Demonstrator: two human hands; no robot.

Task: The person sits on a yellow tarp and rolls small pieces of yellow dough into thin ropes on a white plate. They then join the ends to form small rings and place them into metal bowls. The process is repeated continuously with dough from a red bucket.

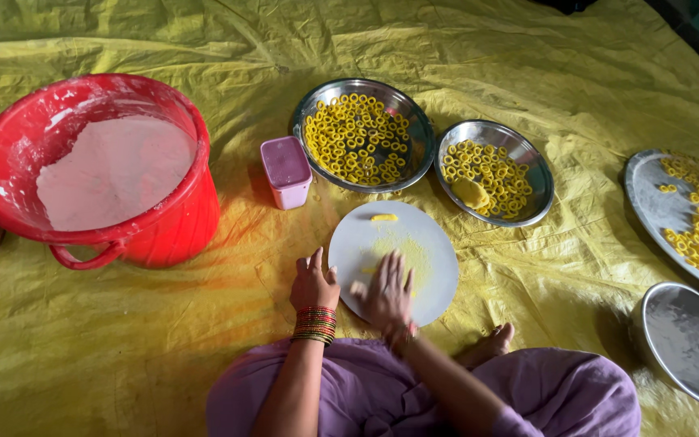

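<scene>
A round white board (426,243) lies on the yellow sheet in front of me, dusted with yellow dough smears. A small piece of yellow dough (383,217) sits near its far edge. My right hand (386,291) lies flat on the near part of the board, fingers spread and blurred, over dough that I cannot see clearly. My left hand (313,283), with red and gold bangles at the wrist, rests palm down on the sheet just beside the board's left edge.
Two steel plates (418,137) (540,174) of yellow dough rings stand beyond the board, the right one also holding a dough lump (471,192). A pink lidded box (285,171), a red bucket (171,226) of white powder, a steel tray (649,202) with rings and an upturned steel bowl (689,344) surround me.
</scene>
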